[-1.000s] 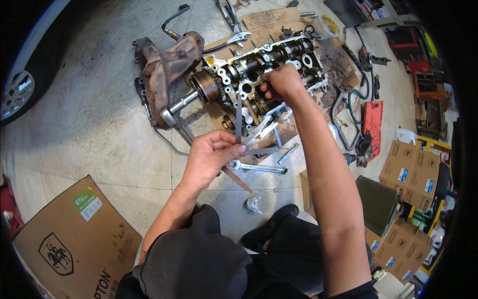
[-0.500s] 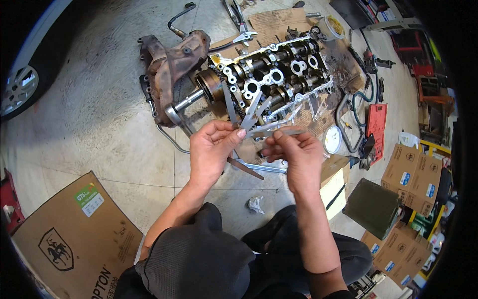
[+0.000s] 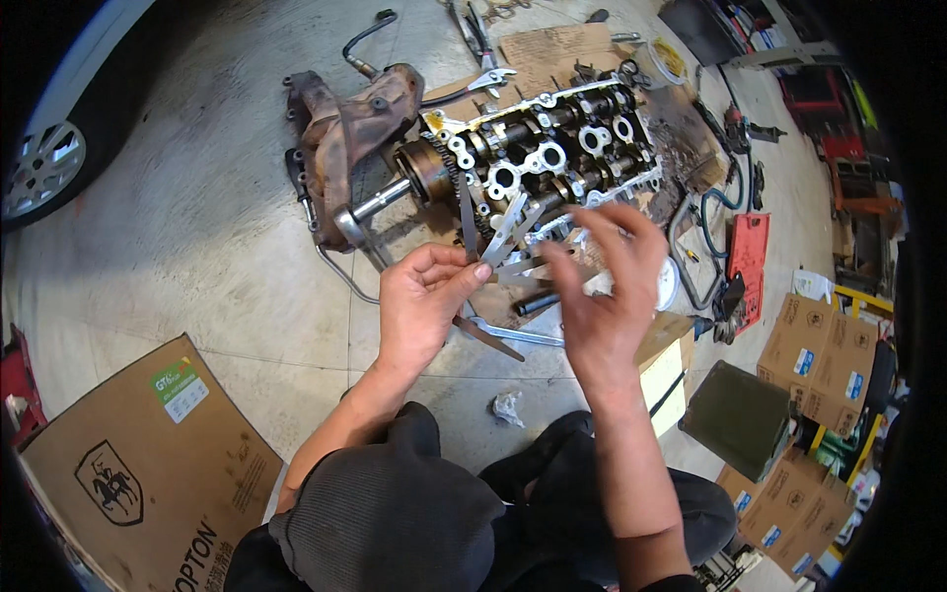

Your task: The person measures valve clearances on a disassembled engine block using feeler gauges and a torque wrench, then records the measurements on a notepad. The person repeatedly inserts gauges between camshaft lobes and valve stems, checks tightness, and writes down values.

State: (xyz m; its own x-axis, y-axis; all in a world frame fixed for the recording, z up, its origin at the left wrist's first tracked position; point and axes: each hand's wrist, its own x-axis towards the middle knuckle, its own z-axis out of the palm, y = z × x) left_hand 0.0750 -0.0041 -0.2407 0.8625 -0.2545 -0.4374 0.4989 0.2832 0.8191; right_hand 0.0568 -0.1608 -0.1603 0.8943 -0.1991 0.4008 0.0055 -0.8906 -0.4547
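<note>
My left hand pinches a fanned-out feeler gauge between thumb and fingers. Its thin metal blades spread upward and to the right, and one points down below the hand. Just to the right, my right hand is raised with fingers apart, slightly smeared by motion. It holds nothing that I can see, and its fingertips are close to the right-hand blades. Beyond both hands lies a cylinder head with exposed camshafts and a round brown sprocket at its left end.
A rusty exhaust manifold and a ratchet lie left of the cylinder head. Pliers are behind it. A wrench lies below my hands. Cardboard boxes stand at left and right, with a notepad and red tool case at right.
My right hand has let go of a blade of the feeler gauge, opened its fingers and lifted a little up and right. The left hand keeps its hold almost in place.
</note>
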